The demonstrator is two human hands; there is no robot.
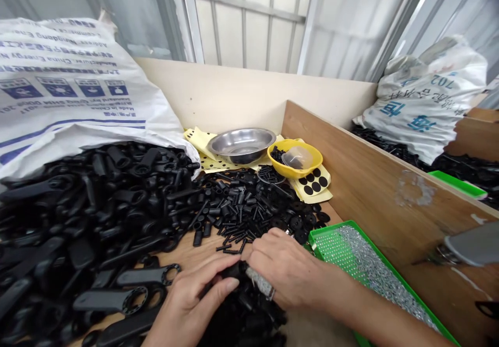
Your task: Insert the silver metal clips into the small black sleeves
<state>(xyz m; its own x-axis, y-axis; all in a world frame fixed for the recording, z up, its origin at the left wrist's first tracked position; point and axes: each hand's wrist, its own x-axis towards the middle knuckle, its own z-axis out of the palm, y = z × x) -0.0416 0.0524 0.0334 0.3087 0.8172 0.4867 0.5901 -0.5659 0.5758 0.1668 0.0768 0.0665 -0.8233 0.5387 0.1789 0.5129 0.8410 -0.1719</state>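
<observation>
My left hand (191, 300) and my right hand (280, 269) meet low in the middle of the view over a small heap of black parts (241, 316). Both pinch a small black plastic piece (234, 271) between the fingertips. A bit of silvery metal (260, 283) shows under my right fingers. A big pile of long black plastic handles with ring ends (86, 217) fills the left side. Small black screws and short tubes (237, 206) lie scattered just beyond my hands.
A green perforated tray (331, 243) with silvery bits lies at the right. Behind stand a steel bowl (241, 144), a yellow bowl (295, 159) and yellow sheets with black discs (314, 183). A printed white sack (70, 92) lies at left, a wooden divider (374, 180) at right.
</observation>
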